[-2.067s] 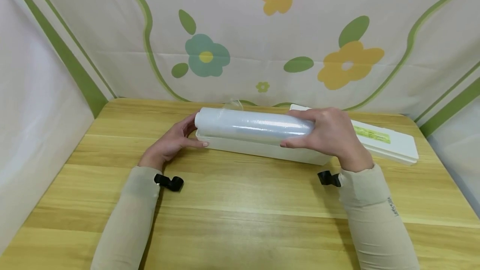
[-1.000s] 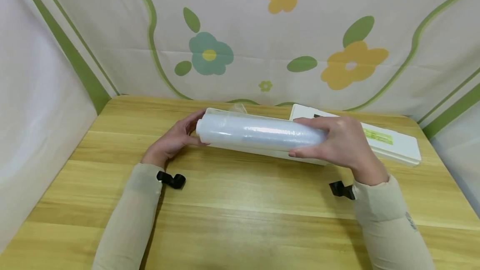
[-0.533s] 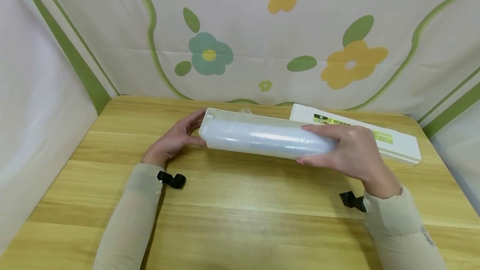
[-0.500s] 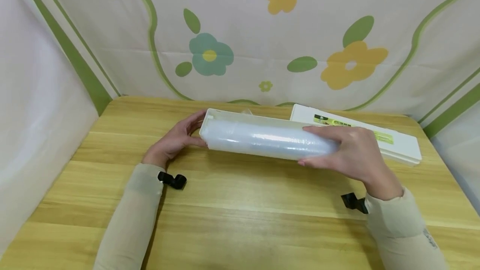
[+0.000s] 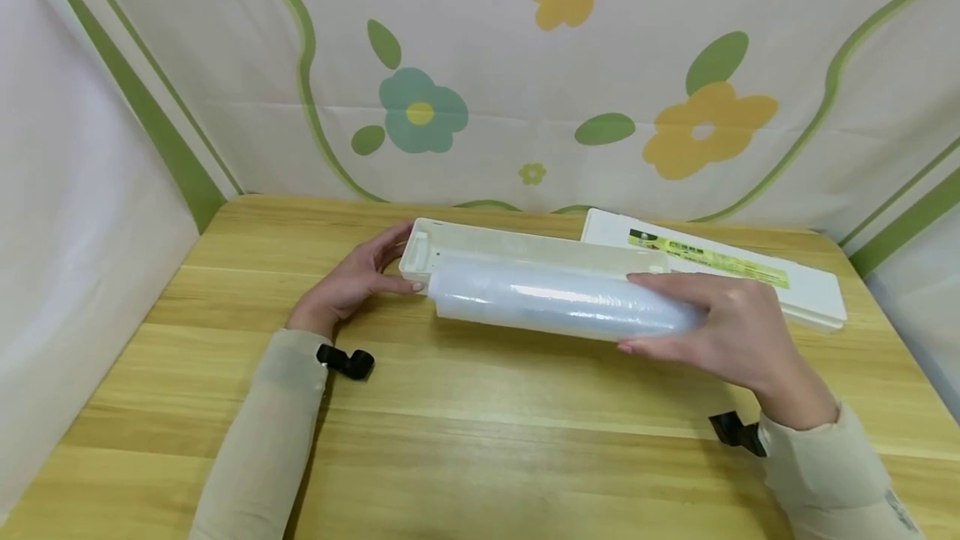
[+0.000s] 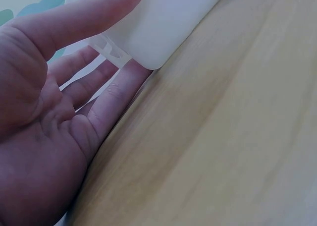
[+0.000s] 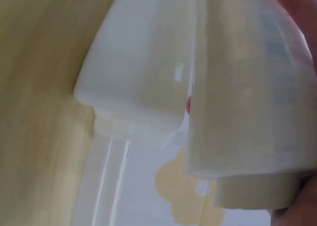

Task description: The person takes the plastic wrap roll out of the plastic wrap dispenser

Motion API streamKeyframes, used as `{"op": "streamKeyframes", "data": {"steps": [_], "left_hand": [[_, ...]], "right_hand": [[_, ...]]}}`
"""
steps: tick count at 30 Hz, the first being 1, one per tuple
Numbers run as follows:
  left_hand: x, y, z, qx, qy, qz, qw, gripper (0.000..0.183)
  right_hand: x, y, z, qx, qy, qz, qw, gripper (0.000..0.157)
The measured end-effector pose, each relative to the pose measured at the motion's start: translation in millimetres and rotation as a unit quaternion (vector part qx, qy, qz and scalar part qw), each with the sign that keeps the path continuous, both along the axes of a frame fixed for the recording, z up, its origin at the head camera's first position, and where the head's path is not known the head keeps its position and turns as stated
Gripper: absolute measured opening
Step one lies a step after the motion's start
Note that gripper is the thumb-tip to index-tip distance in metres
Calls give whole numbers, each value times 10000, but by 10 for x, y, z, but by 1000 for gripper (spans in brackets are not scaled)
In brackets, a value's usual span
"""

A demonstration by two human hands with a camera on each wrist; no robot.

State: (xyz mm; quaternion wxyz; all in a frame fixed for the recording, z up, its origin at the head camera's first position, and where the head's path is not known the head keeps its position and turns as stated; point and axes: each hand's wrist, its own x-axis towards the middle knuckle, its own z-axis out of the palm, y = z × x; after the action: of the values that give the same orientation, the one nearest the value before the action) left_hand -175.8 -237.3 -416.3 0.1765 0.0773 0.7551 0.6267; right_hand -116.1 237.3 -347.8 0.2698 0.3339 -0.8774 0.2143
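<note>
A roll of cling film [image 5: 547, 300] hangs just in front of an open-topped white box [image 5: 517, 243], overlapping its front wall in the head view. My right hand [image 5: 731, 330] grips the roll near its right end, thumb in front and fingers over the top. At the box's left end, my left hand [image 5: 352, 280] holds it between thumb and fingers. The left wrist view has the thumb on the box's near wall [image 6: 158, 23] and the fingers behind and under its end. In the right wrist view, a narrow gap separates the roll [image 7: 237, 97] from the box.
A white lid [image 5: 813, 294] with a green-yellow label [image 5: 712, 258] lies behind and to the right of the box. A flower-printed cloth [image 5: 480, 90] hangs along the back edge of the wooden table [image 5: 510, 440].
The cling film roll has come out of the box, toward me and to the right, with my right hand. The inside of the box now shows. My left hand stays at the box's end.
</note>
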Motion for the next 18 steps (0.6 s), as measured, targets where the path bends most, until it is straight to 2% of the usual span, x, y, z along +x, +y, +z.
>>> {"op": "streamKeyframes", "data": {"steps": [8,18], "left_hand": [[2,-6,-13,-12,12,10,10000,105],[4,1,-18,-1,54,-2,10000,106]], "right_hand": [[48,67,-101,-66,408,93,9991,74],[96,154,-146,-150,604,34,9981,77]]}}
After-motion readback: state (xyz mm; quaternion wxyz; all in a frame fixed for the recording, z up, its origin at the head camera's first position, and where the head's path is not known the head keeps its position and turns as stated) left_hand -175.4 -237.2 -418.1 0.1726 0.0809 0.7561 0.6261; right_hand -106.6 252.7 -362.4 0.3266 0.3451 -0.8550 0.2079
